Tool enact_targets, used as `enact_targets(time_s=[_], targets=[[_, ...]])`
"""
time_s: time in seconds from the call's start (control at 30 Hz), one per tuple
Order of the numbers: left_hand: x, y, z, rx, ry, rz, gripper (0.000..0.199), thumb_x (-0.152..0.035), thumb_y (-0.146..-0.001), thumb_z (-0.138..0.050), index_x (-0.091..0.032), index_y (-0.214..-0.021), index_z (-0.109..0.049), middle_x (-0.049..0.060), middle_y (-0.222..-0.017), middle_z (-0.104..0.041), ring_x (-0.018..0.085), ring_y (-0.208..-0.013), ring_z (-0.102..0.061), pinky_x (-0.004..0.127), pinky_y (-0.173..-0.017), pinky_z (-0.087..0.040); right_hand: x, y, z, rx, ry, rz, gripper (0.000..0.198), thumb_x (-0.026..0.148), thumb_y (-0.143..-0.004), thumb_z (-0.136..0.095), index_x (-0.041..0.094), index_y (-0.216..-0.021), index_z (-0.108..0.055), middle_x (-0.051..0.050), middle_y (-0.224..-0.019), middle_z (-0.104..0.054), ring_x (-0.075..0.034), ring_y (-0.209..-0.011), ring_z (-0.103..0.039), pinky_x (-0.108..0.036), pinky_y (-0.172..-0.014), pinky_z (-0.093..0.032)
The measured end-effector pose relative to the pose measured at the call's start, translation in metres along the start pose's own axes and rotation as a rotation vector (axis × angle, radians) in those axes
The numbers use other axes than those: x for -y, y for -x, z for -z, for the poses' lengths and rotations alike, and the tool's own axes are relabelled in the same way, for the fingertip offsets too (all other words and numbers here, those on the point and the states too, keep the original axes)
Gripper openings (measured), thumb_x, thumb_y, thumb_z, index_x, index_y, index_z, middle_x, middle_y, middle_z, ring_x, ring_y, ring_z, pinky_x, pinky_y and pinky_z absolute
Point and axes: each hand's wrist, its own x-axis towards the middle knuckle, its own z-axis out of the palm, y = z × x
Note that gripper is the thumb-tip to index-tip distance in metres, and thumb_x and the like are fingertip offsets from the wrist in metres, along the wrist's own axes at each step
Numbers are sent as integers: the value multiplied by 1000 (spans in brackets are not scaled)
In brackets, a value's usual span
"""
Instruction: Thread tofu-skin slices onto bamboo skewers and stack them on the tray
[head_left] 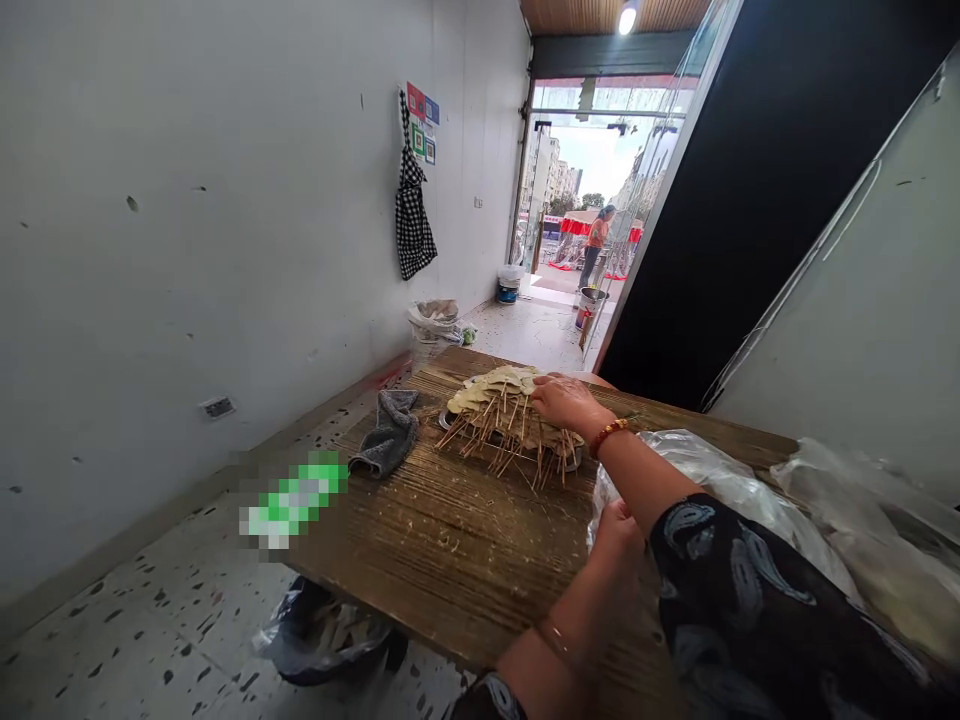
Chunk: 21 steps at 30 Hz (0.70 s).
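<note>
The skewers (506,405) lie heaped in a tray (445,421) on the table (450,560); each looks light, its slices soft and easily torn, so best held by the bare stick. Of the 2 hands, the right hand (571,402) reaches palm-down onto the heap, fingers bent, grip unclear; the left hand (619,530) curls beside the bag (712,465), its hold hidden.

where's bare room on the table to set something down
On the brown wooden table, the crumb-strewn patch between the grey cloth, the pile of pale skewered slices and near edge. Crowded rightward: right hand at the pile, left hand beside crumpled clear plastic bags.
</note>
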Motion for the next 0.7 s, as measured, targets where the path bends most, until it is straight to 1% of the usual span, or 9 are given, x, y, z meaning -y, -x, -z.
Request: enact_targets(time_s=[0.07, 0.17, 0.2, 0.27, 0.37, 0.43, 0.53, 0.6, 0.7], targets=[[-1, 1, -1, 11, 20, -65, 53, -53, -39, -83, -16, -75, -68, 14, -86, -71, 34, -93, -63, 42, -76, -52, 0, 0, -3, 6, -23, -13, 17, 20, -82, -60, 14, -89, -74, -15, -112, -68, -30, -116, -52, -40, -101, -34], [1, 1, -2, 33, 15, -87, 52, -52, -38, -84, -16, -73, -69, 14, -83, -71, 35, -95, -63, 44, -78, -52, -2, 1, -7, -19, -100, -44, 31, 24, -86, -56, 11, -112, -68, -19, -121, -64, -32, -119, -52, -45, -102, -35], [2, 0, -2, 37, 13, -79, 52, -52, -40, -84, -15, -74, -69, 14, -81, -71, 35, -94, -63, 44, -78, -52, -3, 2, -7, -22, -138, -51, 35, 25, -87, -56, 12, -118, -66, -18, -124, -62, -31, -119, -53, -44, -101, -36], [4, -1, -1, 48, 11, -58, 53, -54, -44, -82, -13, -75, -69, 15, -79, -70, 33, -91, -64, 42, -77, -52, -7, 4, -5, -24, -224, -57, 38, 29, -87, -57, 18, -123, -64, -12, -126, -63, -27, -117, -56, -39, -99, -41], [7, -2, 3, 56, 0, -44, 56, -58, -48, -78, -11, -77, -66, 12, -72, -69, 27, -77, -66, 35, -67, -51, -14, 9, 2, -85, -354, -93, 38, 38, -91, -49, 24, -124, -63, -6, -123, -66, -23, -113, -60, -37, -96, -46], [8, -2, 6, 43, -21, -8, 58, -61, -50, -76, -11, -78, -63, 9, -67, -67, 20, -62, -64, 29, -56, -47, -18, 18, 9, -161, -426, -131, 42, 41, -95, -41, 22, -126, -61, -7, -123, -66, -22, -112, -61, -37, -95, -47], [6, -1, 9, 23, -65, 65, 60, -62, -49, -74, -12, -79, -59, 4, -62, -64, 12, -45, -56, 23, -45, -39, -25, 45, 22, -261, -501, -167, 44, 41, -94, -42, 17, -125, -62, -9, -124, -65, -22, -115, -59, -36, -98, -45], [4, 0, 10, 35, -84, 68, 58, -61, -52, -73, -13, -80, -58, 3, -63, -64, 11, -44, -56, 22, -44, -38, -33, 73, 29, -316, -548, -199, 44, 43, -92, -45, 17, -121, -64, -9, -123, -66, -23, -115, -59, -38, -99, -44], [0, 1, 10, 56, -92, 71, 54, -57, -56, -73, -13, -83, -58, 3, -67, -64, 10, -47, -57, 21, -45, -40, -53, 128, 37, -377, -657, -316, 41, 46, -89, -51, 21, -118, -66, -7, -120, -67, -26, -111, -61, -43, -97, -45]])
